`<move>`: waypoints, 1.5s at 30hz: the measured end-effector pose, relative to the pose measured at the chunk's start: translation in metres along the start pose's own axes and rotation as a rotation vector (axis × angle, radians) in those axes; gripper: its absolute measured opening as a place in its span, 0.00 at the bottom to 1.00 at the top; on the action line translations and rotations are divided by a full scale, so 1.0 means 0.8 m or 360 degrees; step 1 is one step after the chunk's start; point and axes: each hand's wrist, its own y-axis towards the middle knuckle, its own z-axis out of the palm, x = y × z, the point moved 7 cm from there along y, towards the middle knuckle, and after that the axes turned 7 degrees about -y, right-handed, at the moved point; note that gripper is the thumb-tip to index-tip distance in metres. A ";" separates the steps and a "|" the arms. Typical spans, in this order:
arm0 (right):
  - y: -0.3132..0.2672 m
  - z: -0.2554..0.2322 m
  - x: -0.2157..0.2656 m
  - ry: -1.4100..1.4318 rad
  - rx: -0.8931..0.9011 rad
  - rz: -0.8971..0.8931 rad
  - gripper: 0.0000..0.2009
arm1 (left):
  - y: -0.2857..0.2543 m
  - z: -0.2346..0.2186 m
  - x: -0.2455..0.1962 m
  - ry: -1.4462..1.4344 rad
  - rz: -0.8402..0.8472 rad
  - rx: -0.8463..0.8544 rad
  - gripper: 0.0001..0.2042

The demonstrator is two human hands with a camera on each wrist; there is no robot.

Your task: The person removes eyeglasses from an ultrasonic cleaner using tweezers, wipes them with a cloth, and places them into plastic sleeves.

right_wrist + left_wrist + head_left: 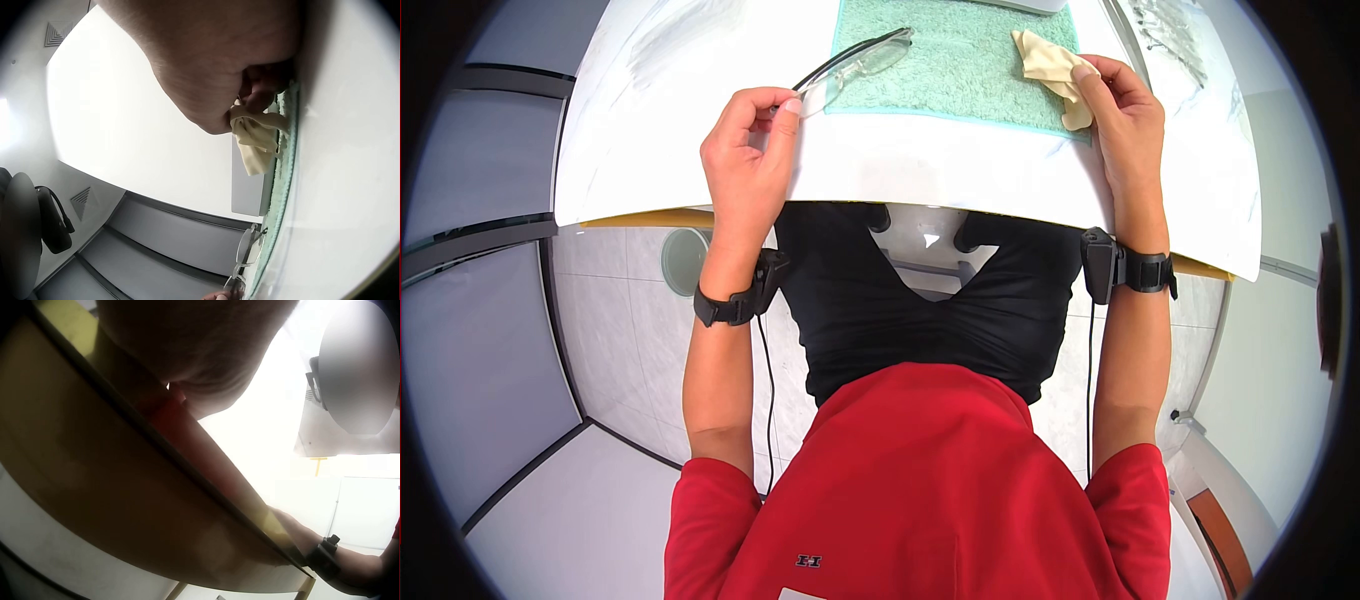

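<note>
Left hand: the left hand pinches the thin-framed clear glasses by the end of one arm, with thumb and curled fingers closed on it.
Glasses: they stick out from that hand up and to the right, and the lenses lie over the near left corner of the green fluffy towel. In the right wrist view the glasses show far off at the edge of the towel.
Right hand: the right hand grips a small pale yellow soft cloth — the fingers are curled round its near end.
Cloth: it is crumpled and lies on the right side of the towel. In the right wrist view the cloth hangs out from under the right hand, just beside the towel's edge.
Towel: it lies flat on the white shiny table, between the two hands.
Left wrist view: only the left hand from below and the table's yellow-brown underside show — the grip cannot be seen there.
Person: a red shirt, and a black wrist strap on each arm.
</note>
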 end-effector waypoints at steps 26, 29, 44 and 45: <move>0.000 -0.001 -0.001 -0.0040 0.0007 0.0026 0.14 | 0.000 0.000 -0.007 0.0097 0.0052 -0.0007 0.04; 0.000 0.000 0.002 -0.0041 -0.0007 -0.0008 0.14 | 0.000 0.000 -0.006 0.0078 0.0043 -0.0011 0.04; -0.001 0.001 0.001 0.0016 0.0013 0.0062 0.14 | 0.000 -0.003 0.008 -0.0100 -0.0146 -0.0039 0.05; -0.002 0.001 0.002 0.0020 0.0012 0.0049 0.14 | 0.001 -0.003 0.007 -0.0105 -0.0136 -0.0040 0.05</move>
